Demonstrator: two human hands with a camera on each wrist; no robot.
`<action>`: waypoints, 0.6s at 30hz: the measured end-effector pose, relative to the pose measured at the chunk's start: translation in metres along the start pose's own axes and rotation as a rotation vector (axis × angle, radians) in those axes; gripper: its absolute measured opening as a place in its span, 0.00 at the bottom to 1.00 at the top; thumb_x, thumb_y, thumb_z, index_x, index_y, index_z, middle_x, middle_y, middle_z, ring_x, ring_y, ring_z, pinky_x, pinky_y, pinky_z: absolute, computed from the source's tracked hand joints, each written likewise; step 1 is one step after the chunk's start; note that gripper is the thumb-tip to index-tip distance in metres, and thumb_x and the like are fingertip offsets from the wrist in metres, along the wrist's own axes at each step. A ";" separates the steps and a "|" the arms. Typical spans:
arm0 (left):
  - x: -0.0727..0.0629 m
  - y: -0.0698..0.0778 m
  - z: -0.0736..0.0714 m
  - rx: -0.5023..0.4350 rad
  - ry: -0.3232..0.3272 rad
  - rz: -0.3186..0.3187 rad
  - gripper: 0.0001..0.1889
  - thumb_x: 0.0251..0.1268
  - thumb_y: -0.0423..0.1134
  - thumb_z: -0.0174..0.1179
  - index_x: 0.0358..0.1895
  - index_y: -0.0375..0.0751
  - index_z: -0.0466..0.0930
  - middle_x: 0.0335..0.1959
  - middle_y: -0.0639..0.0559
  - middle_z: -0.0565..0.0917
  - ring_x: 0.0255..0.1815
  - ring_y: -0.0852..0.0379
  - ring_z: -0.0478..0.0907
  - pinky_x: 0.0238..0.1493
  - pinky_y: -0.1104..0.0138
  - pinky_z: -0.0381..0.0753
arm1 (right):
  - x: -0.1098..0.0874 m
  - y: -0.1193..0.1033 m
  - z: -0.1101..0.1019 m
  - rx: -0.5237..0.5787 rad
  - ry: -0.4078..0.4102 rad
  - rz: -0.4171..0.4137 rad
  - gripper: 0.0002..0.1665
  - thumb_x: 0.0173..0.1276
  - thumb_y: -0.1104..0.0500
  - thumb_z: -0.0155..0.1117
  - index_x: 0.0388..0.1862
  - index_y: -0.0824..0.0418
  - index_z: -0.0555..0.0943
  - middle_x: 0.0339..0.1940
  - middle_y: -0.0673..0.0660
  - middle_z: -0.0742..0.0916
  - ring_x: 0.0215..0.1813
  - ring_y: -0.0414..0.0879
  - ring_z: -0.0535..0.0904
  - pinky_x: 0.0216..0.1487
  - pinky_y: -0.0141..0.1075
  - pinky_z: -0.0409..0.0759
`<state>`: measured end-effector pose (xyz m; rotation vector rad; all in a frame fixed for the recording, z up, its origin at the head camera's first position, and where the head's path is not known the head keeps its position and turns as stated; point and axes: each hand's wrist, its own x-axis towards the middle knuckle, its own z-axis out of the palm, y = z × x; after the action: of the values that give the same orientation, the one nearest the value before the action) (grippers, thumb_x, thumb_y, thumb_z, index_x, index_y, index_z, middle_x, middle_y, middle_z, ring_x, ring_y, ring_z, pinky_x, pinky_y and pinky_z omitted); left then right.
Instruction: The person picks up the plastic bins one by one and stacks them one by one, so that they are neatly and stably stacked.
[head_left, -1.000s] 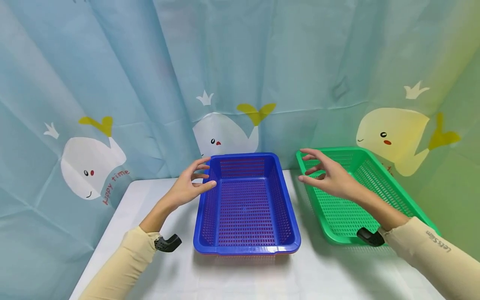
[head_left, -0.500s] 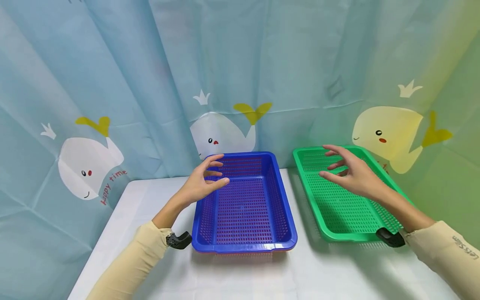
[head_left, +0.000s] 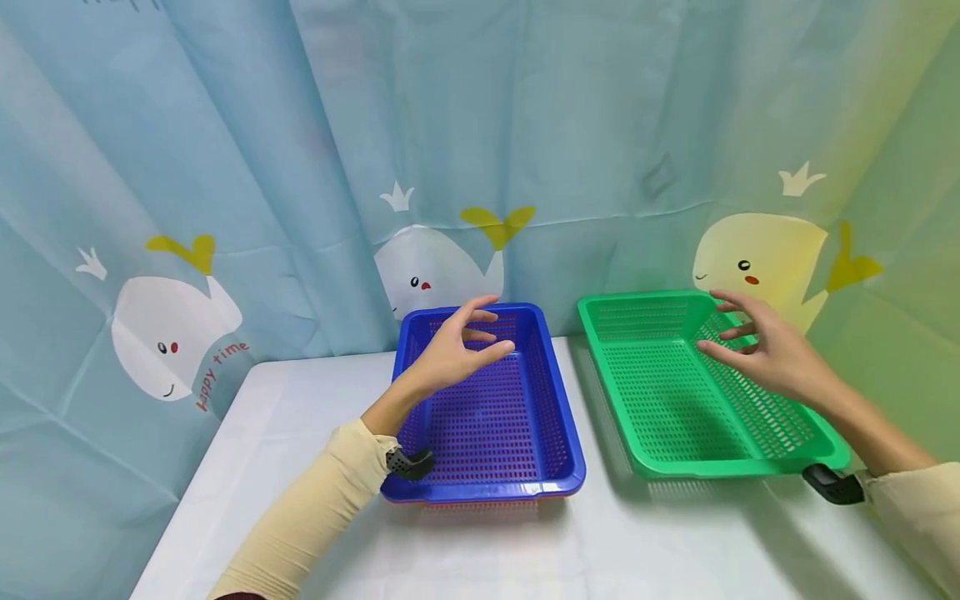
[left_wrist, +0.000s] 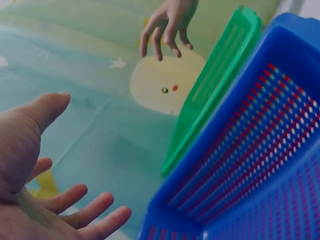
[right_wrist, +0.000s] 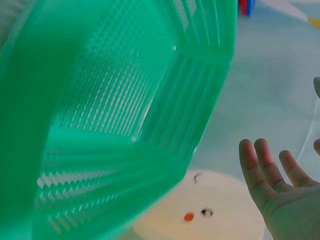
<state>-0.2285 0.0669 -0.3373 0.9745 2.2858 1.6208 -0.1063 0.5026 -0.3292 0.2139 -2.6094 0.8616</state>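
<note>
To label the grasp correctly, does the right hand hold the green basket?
No, the right wrist view shows the right hand apart from the green basket.

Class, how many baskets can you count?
3: a green basket at right, a blue basket left of it, and a red basket nested under the blue one. More may be hidden.

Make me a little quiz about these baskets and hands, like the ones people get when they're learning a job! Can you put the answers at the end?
1. What colour is the basket nearest the person's right grip?
A) red
B) green
C) white

2. True or false: the person's left grip, seen over the blue basket in the head view, holds nothing.

3. Fill in the missing word: the red writing at the left of the curtain says "happy ____".

Key:
1. B, green.
2. True; nothing is in its fingers.
3. time.
</note>
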 end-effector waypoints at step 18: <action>0.051 0.019 0.093 -0.024 -0.033 -0.167 0.42 0.65 0.55 0.71 0.79 0.59 0.61 0.67 0.49 0.76 0.59 0.51 0.81 0.51 0.59 0.84 | -0.003 0.050 -0.038 -0.113 -0.103 0.165 0.47 0.73 0.52 0.70 0.82 0.62 0.58 0.69 0.75 0.71 0.54 0.67 0.83 0.32 0.27 0.77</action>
<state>-0.2146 0.1731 -0.3457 0.7761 2.2534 1.5487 -0.1047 0.5656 -0.3301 0.0129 -2.7932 0.7720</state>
